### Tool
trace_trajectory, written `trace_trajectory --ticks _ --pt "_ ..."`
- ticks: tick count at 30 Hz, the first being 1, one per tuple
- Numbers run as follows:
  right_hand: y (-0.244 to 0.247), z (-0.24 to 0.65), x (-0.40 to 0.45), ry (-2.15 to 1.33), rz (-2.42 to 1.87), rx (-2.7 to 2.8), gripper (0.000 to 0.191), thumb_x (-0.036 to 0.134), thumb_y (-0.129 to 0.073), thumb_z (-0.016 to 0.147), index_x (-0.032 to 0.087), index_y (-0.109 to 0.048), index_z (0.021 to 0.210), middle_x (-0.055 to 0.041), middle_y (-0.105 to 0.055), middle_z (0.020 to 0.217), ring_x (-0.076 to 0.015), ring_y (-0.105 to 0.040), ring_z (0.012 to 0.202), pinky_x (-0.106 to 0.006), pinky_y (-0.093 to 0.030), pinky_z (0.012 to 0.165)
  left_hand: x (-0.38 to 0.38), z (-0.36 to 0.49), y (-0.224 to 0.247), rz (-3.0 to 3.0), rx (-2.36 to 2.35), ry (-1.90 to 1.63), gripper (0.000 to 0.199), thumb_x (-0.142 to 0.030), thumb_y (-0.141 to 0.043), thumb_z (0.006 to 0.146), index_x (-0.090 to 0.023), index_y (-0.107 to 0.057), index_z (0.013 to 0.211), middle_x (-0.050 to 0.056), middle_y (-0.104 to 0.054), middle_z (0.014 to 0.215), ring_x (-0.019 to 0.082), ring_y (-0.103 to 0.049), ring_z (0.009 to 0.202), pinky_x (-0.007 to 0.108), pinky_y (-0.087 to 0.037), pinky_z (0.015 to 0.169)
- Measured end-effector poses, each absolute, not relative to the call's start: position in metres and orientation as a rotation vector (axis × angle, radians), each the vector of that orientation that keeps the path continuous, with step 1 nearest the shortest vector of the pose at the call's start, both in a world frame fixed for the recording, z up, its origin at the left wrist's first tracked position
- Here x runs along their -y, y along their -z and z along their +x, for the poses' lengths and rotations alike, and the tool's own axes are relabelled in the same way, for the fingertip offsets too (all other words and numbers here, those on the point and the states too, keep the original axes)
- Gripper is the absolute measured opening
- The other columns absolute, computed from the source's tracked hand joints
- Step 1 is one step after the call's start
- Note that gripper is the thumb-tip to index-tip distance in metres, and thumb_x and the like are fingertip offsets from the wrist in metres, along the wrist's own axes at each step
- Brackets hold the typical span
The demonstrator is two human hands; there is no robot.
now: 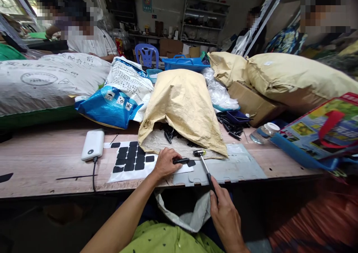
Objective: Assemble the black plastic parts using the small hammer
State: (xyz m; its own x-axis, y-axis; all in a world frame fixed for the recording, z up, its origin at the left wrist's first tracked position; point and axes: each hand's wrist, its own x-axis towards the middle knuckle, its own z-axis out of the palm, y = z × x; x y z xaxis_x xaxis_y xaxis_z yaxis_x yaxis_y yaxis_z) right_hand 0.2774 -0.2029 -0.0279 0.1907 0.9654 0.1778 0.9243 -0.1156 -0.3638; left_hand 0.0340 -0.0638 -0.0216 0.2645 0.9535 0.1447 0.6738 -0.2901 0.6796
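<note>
My left hand [165,162] is closed around a short black tubular piece [183,160], which lies sideways near the table's front edge; its exact kind is unclear. In my right hand [224,205] is a small hammer [205,165] with a black grip and a metal shaft. The hammer's head, black with a yellow face, is just right of the black piece. Behind both hands, a tan sack [181,92] lies with its mouth toward me, with black parts [167,133] showing inside. A white sheet with black rounded stickers [129,159] lies left of my left hand.
A white power bank [93,144] with a cable sits at left. Grey mats [237,165] cover the table at right. Farther right are a lidded jar [264,132] and a blue tray [302,150]. Large sacks line the back, and several people are beyond. An open white bag [192,219] hangs below the edge.
</note>
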Motion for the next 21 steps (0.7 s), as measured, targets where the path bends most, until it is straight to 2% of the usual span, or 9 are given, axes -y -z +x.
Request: trace_trajectory --ticks 7,16,21 --pt "0.031 0.279 0.203 -0.144 -2.099 1.849 0.05 0.036 -0.039 0.103 0.033 -0.049 0.151 -0.0046 -0.074 0.114 -0.02 -0.074 0.083 -0.025 -0.053 0.058 0.065 0.034 0.022 2.071 -1.48 -0.742 0.02 -0.037 -0.081 0.075 -0.027 -0.078 0.093 0.001 -0.073 0.092 0.024 -0.056 0.098 0.038 -0.036 0.089" --pt "0.034 0.28 0.202 -0.15 -2.052 1.816 0.049 0.032 -0.041 0.102 0.03 -0.052 0.15 -0.0057 -0.075 0.115 -0.02 -0.075 0.085 -0.024 -0.056 0.061 0.064 0.033 0.02 2.074 -1.456 -0.742 0.017 -0.039 -0.077 0.083 -0.026 -0.078 0.094 0.003 -0.072 0.092 0.025 -0.057 0.098 0.038 -0.036 0.089" --pt "0.035 0.28 0.202 -0.144 -2.026 1.817 0.05 0.031 -0.04 0.101 0.028 -0.052 0.149 -0.0065 -0.075 0.115 -0.0204 -0.075 0.088 -0.025 -0.057 0.064 0.082 0.033 0.007 2.029 -1.216 -0.87 0.02 -0.039 -0.07 0.089 -0.022 -0.074 0.098 0.005 -0.073 0.097 0.023 -0.06 0.097 0.035 -0.041 0.09"
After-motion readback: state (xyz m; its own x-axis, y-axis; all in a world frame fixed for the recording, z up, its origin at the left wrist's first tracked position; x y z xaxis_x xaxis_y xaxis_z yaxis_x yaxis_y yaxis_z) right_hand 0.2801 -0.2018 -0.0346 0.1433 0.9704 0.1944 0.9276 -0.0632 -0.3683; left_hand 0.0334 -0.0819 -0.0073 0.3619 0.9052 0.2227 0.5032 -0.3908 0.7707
